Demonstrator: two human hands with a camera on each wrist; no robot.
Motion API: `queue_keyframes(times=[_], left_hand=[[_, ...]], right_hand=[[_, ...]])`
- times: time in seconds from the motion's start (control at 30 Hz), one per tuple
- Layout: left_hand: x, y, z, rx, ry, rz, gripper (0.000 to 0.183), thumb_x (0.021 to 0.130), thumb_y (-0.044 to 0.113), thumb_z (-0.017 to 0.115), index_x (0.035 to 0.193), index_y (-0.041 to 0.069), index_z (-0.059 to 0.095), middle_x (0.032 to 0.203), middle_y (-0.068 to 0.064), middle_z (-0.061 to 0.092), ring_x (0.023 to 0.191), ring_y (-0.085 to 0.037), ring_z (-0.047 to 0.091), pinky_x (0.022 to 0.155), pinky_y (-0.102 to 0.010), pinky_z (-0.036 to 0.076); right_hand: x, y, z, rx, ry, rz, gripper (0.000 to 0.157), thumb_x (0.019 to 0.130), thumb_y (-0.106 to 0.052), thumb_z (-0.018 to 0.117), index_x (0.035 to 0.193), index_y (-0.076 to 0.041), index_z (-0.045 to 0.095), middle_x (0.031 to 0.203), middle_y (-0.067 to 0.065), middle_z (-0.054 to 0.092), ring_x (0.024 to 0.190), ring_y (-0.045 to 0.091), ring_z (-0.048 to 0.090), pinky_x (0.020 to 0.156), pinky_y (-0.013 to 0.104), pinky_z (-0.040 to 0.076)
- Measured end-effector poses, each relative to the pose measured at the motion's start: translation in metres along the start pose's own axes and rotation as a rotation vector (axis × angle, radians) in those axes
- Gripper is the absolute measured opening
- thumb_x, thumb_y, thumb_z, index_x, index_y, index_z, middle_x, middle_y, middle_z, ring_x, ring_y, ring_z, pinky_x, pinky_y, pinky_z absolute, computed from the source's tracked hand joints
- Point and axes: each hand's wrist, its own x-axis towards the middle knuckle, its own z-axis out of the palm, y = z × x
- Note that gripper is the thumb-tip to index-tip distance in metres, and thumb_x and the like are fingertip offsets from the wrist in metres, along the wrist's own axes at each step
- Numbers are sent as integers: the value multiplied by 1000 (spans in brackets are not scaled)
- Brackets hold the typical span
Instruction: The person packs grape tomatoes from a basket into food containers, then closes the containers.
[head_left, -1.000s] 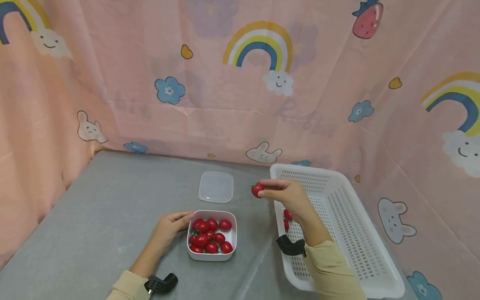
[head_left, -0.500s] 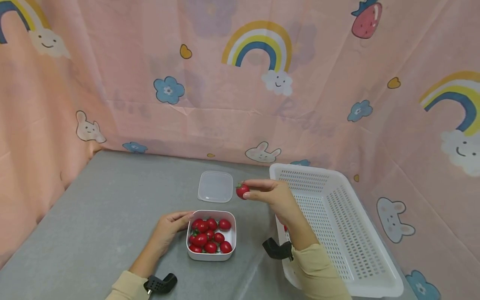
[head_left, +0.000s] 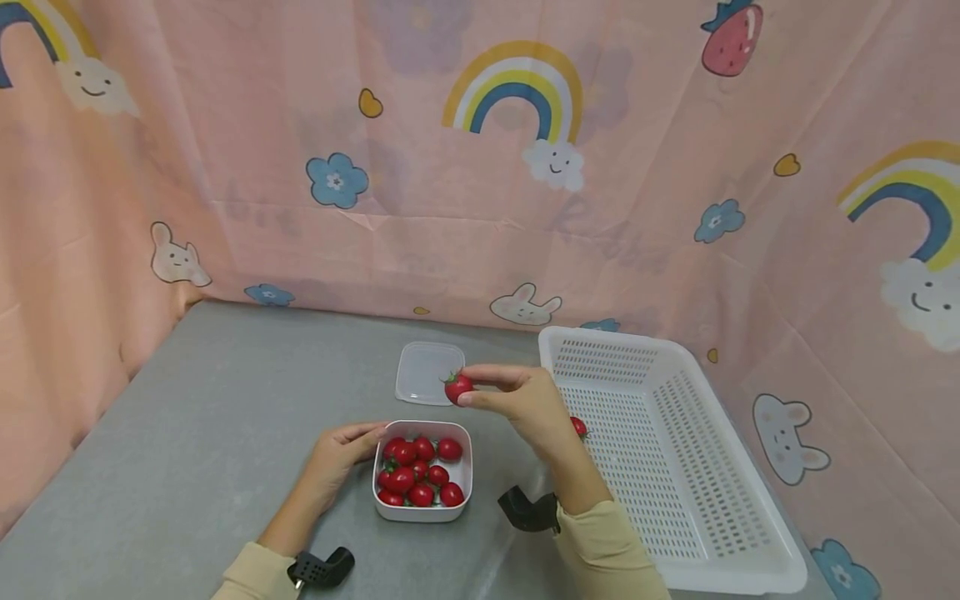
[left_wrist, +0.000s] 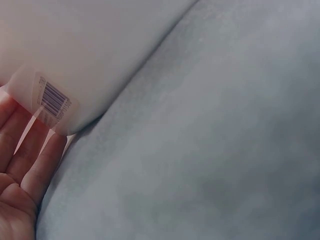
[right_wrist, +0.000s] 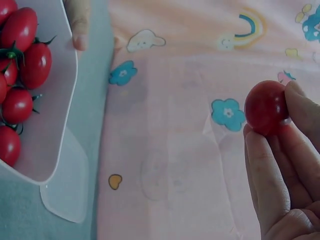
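Observation:
Between thumb and fingertips my right hand (head_left: 521, 404) pinches a red cherry tomato (head_left: 458, 387), green-stemmed, up in the air behind a small white box (head_left: 423, 514). In the head view the tomato overlaps the right part of a clear lid (head_left: 420, 377). Several cherry tomatoes (head_left: 402, 478) fill much of the box, with white floor showing at its right. My left hand (head_left: 339, 458) touches the box at its far left corner, fingers fairly straight. The left wrist view has those fingers (left_wrist: 37, 167) against the box wall, by a barcode sticker (left_wrist: 54, 102).
A large white perforated basket (head_left: 731, 467) stands at the right of the grey table (head_left: 225, 433). One cherry tomato (head_left: 578, 427) shows inside at its left side, partly behind the right arm. A pink printed curtain (head_left: 420, 258) hangs behind the table.
My right hand has carried the cherry tomato leftward from the basket's edge to in front of the lid. The left hand and the box have stayed put.

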Motion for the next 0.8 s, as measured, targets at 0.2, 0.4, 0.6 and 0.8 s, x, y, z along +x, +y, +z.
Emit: queue_keyframes(times=[0.2,0.4,0.6,0.8], left_hand=[[0,-1,0,-15,-12,10,35,93,12,68,117,-13,66,96,9,77,85,-1,71,79,-20,56],[0,1,0,-9,-5,8,35,92,12,69,117,-12,67,98,5,77,84,-2,71,79,-20,56],[-1,1,0,-5,-9,12,35,93,13,69,117,-11,67,101,2,77,86,-2,70,80,-20,56],[0,0,0,3,-1,13,33,92,13,69,116,-11,68,100,3,77,87,-2,70,80,-20,56]], right_hand=[[-2,1,11,15,38,-13,31,79,-18,84,109,-12,78,112,4,76,118,17,64,108,46,44],[-4,13,29,-7,140,-12,28,77,-18,85,105,-13,79,106,4,77,116,20,65,104,47,47],[-4,41,48,-47,176,22,29,78,-19,85,103,-8,79,107,10,77,114,24,66,94,40,55],[-3,64,58,-3,124,44,29,76,-13,85,103,-3,78,101,14,77,99,20,71,76,25,59]])
